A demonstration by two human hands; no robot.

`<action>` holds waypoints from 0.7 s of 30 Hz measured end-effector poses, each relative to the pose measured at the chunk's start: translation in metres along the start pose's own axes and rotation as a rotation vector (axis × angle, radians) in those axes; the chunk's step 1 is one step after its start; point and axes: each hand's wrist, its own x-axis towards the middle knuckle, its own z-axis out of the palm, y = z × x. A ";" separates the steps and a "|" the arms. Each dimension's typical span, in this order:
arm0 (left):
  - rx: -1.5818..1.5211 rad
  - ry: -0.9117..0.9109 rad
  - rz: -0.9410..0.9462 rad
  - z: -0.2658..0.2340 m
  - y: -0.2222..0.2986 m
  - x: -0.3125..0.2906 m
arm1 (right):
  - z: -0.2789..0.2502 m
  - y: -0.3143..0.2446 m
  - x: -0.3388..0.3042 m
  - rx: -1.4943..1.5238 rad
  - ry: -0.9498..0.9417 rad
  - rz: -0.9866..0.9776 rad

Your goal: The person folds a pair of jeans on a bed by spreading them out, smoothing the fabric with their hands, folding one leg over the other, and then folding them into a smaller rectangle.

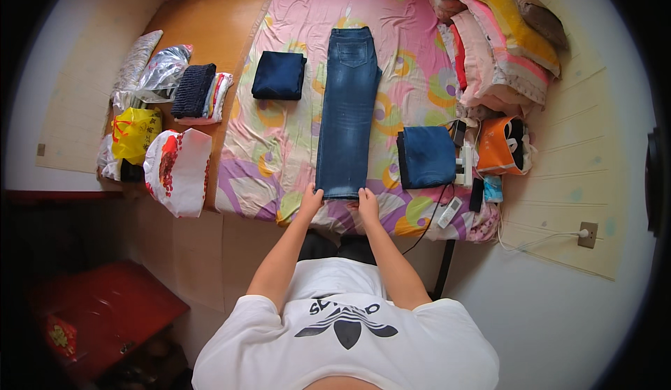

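Observation:
A pair of blue jeans [346, 110], folded lengthwise with one leg over the other, lies straight on the bed. Its waistband and a back pocket point to the far side, and the hems are close to the bed's near edge. My left hand [312, 198] is closed on the left corner of the hem. At the right corner, my right hand [367, 203] pinches the same hem. Left of the jeans rests a folded dark navy garment [279, 75]. To their right sits a stack of folded blue denim [428, 156].
A patterned sheet [293, 152] covers the bed. Bare board [224, 26] at left carries folded clothes [194, 93], a yellow bag [137, 135] and a white-red bag [178, 171]. Quilts [500, 54], an orange bag [500, 145], a remote [449, 212] and cables lie right.

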 end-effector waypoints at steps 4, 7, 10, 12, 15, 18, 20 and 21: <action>0.250 0.205 0.091 -0.087 -0.130 0.014 | 0.065 0.099 -0.027 0.105 0.035 0.092; -0.009 0.139 -0.237 -0.016 -0.150 -0.042 | 0.015 0.143 -0.052 0.021 0.262 0.139; -0.099 -0.041 -0.538 -0.038 -0.158 -0.053 | 0.025 0.148 -0.073 -0.014 0.339 0.171; -0.041 -0.239 -0.598 -0.058 -0.166 -0.053 | 0.022 0.155 -0.072 -0.041 0.267 0.299; 0.152 -0.401 -0.512 -0.054 -0.180 -0.047 | 0.000 0.184 -0.071 -0.147 0.230 0.365; 0.569 -0.288 -0.198 -0.109 -0.231 -0.031 | 0.042 0.198 -0.066 -0.148 0.138 0.379; 0.541 -0.234 -0.224 -0.106 -0.240 -0.037 | 0.039 0.218 -0.066 -0.171 0.167 0.392; 0.530 -0.219 -0.235 -0.108 -0.242 -0.040 | 0.041 0.226 -0.064 -0.265 0.198 0.366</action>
